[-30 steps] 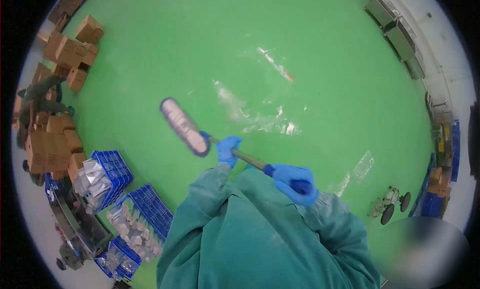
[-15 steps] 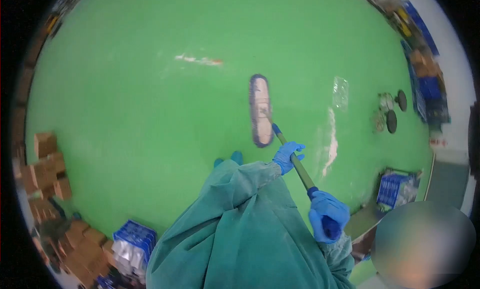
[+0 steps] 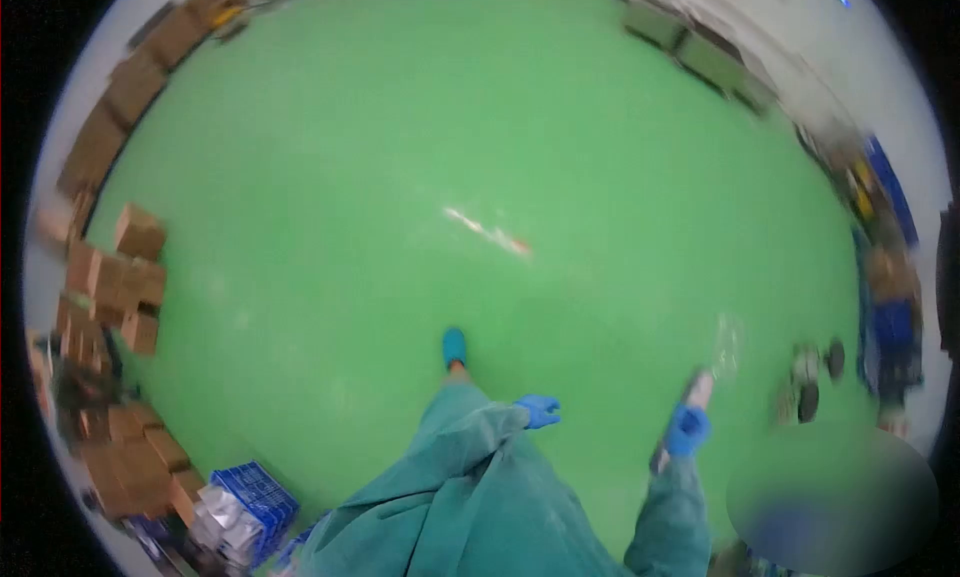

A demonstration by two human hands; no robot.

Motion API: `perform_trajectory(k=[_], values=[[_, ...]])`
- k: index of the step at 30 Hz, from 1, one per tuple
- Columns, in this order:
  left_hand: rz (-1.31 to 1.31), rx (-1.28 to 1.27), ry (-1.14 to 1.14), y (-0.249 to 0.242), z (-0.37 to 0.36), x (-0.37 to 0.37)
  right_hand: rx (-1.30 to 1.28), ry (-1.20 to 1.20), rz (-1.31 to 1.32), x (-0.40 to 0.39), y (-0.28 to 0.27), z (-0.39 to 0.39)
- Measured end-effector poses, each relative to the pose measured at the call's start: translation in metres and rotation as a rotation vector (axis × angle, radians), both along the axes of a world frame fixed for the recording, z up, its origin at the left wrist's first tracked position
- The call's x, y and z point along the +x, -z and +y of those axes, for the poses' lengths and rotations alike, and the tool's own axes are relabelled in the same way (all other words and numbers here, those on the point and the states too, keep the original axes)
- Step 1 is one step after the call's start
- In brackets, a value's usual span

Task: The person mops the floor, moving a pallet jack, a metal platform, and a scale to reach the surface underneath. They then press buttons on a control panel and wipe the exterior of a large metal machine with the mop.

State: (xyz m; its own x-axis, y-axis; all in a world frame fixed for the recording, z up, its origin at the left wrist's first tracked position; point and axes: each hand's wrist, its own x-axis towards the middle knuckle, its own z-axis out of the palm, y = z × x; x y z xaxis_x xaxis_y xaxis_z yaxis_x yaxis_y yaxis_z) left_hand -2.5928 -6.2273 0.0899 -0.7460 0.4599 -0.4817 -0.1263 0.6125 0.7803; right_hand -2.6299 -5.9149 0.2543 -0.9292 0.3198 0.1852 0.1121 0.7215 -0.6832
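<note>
The left hand (image 3: 538, 410) is loosely open and the right hand (image 3: 687, 430), grip unclear, overlaps the dust mop (image 3: 701, 389), its long axis slanting toward the floor's (image 3: 340, 277) far right edge.

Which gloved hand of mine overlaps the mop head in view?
Your right hand; it hides part of the mop head, while your left hand shows apart from it, against the green floor.
</note>
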Motion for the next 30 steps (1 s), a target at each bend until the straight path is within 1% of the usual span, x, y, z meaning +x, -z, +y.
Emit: perform_trajectory(k=[1, 2, 3, 4, 5, 6, 7, 8, 9, 10, 11, 13, 14, 15, 16, 17, 18, 19, 20, 21, 22, 23, 24, 25, 26, 27, 28, 29, 30], values=[[0.003, -0.047, -0.184, 0.015, -0.045, -0.016, -0.256, -0.185, 0.255, -0.023, 0.013, 0.026], [0.002, -0.084, -0.361, 0.031, -0.094, -0.028, -0.445, -0.314, 0.268, -0.029, -0.047, 0.000], [0.182, -0.113, -0.501, 0.041, -0.148, -0.031, -0.528, -0.135, 0.216, -0.036, -0.100, -0.036], [0.134, -0.213, -0.474, 0.094, -0.213, -0.030, -0.625, 0.044, 0.175, -0.043, -0.152, -0.072], [0.540, -0.498, -0.494, 0.164, -0.260, -0.034, -0.248, 0.003, 0.370, -0.043, -0.154, -0.072], [0.203, -0.436, -0.645, 0.138, -0.312, -0.025, -0.245, -0.032, 0.378, -0.059, -0.142, -0.072], [-0.133, -0.354, -0.772, 0.107, -0.369, -0.011, -0.111, -0.007, 0.408, -0.085, -0.116, -0.070], [0.171, -0.423, -0.960, 0.127, -0.407, 0.014, 0.020, 0.032, 0.440, -0.111, -0.089, -0.076], [0.034, -0.606, -1.007, 0.092, -0.430, 0.016, -0.162, 0.061, 0.492, -0.138, -0.058, -0.093], [-0.103, -0.607, -1.049, 0.064, -0.462, 0.012, -0.161, -0.020, 0.445, -0.184, -0.041, -0.097], [-0.240, -0.624, -1.067, 0.043, -0.487, 0.015, -0.170, -0.080, 0.385, -0.218, -0.031, -0.082], [-0.241, -0.575, -1.081, 0.013, -0.494, 0.007, -0.284, -0.024, 0.438, -0.269, -0.052, -0.083], [-0.233, -0.537, -1.078, 0.005, -0.493, -0.001, -0.261, -0.112, 0.354, -0.291, -0.074, -0.076], [-0.234, -0.511, -1.042, 0.008, -0.487, -0.010, -0.235, -0.194, 0.264, -0.299, -0.114, -0.079], [-0.231, -0.485, -1.004, 0.014, -0.477, -0.024, -0.296, -0.220, 0.270, -0.295, -0.164, -0.117], [-0.160, -0.475, -0.898, 0.029, -0.465, -0.042, -0.359, -0.245, 0.278, -0.292, -0.210, -0.162], [-0.090, -0.463, -0.789, 0.042, -0.449, -0.062, -0.427, -0.207, 0.386, -0.296, -0.232, -0.180], [-0.116, -0.194, -0.932, 0.006, -0.424, -0.083, -0.497, -0.165, 0.495, -0.297, -0.253, -0.199], [-0.136, -0.189, -0.726, -0.028, -0.406, -0.118, -0.488, -0.286, 0.503, -0.275, -0.292, -0.250], [-0.027, -0.185, -0.687, -0.026, -0.375, -0.147, -0.478, -0.405, 0.509, -0.252, -0.328, -0.289], [-0.033, -0.085, -0.516, -0.055, -0.354, -0.178, -0.553, -0.657, 0.455, -0.251, -0.343, -0.286], [0.242, -0.086, -0.420, -0.043, -0.320, -0.198, -0.622, -0.903, 0.389, -0.248, -0.356, -0.281], [0.321, -0.028, -0.313, -0.109, -0.303, -0.218, -0.607, -0.878, 0.360, -0.259, -0.385, -0.302], [0.400, 0.136, -0.233, -0.120, -0.279, -0.239, -0.632, -1.651, -0.049, -0.286, -0.419, -0.348], [0.562, 0.260, -0.200, -0.138, -0.262, -0.256, -0.613, -2.382, -0.553, -0.299, -0.434, -0.376], [0.725, 0.383, -0.174, -0.158, -0.248, -0.266, -0.629, -2.354, -0.585, -0.290, -0.431, -0.379], [0.710, 0.396, -0.171, -0.184, -0.239, -0.272, -0.686, -2.220, -0.263, -0.280, -0.425, -0.382], [0.812, 0.414, -0.185, -0.213, -0.235, -0.278, -0.721, -2.063, 0.051, -0.275, -0.420, -0.388], [0.912, 0.431, -0.201, -0.227, -0.235, -0.286, -0.672, -2.194, -0.021, -0.286, -0.423, -0.401]])
